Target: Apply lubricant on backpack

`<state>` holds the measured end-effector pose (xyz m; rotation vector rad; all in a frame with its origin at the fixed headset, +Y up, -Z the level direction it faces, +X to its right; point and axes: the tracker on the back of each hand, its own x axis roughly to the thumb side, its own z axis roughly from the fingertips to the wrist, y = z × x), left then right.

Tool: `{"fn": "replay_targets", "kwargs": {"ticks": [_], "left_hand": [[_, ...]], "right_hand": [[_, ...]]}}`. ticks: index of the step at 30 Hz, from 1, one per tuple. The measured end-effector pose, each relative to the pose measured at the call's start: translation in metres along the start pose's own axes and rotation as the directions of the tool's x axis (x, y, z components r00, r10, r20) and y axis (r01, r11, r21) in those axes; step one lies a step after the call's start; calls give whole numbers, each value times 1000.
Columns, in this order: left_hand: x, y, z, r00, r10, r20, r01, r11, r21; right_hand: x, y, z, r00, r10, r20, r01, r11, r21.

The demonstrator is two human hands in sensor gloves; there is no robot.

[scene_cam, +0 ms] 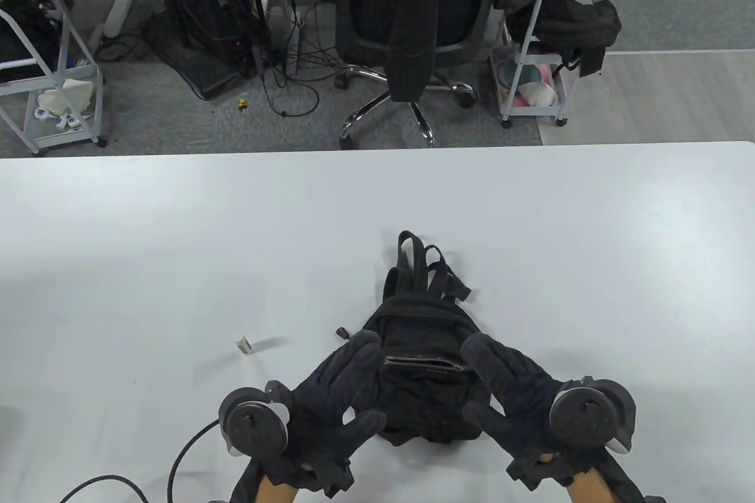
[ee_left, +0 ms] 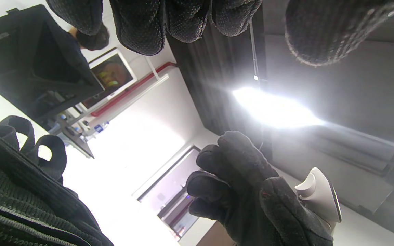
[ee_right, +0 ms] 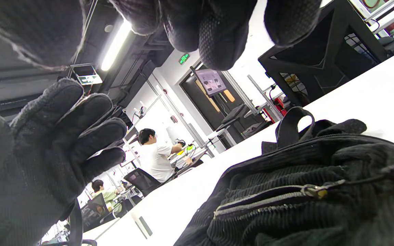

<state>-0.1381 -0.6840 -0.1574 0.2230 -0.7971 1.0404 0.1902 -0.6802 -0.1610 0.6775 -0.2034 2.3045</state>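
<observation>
A small black corduroy backpack (scene_cam: pixel 422 373) lies on the white table (scene_cam: pixel 177 243), straps pointing away from me, its front pocket zipper (scene_cam: pixel 426 362) partly open. My left hand (scene_cam: pixel 348 385) is open just left of the backpack and my right hand (scene_cam: pixel 501 385) is open just right of it; both flank it and hold nothing. A small white lubricant tube (scene_cam: pixel 243 344) lies on the table to the left of the backpack. In the right wrist view the backpack (ee_right: pixel 303 198) and its zipper pull (ee_right: pixel 315 191) show below my fingers. In the left wrist view the backpack (ee_left: pixel 19 191) fills the lower left.
A black cable (scene_cam: pixel 177 462) runs across the table's near left edge. Beyond the table's far edge stand an office chair (scene_cam: pixel 413 25), white carts (scene_cam: pixel 47 84) and a computer tower (scene_cam: pixel 206 7) on the floor.
</observation>
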Motion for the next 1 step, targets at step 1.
{"fn": "replay_targets", "kwargs": {"ticks": [1], "left_hand": [[0, 0, 0, 1000, -4, 1, 4, 1000, 1]], "right_hand": [[1, 2, 0, 1000, 8, 1, -8, 1000, 8]]}}
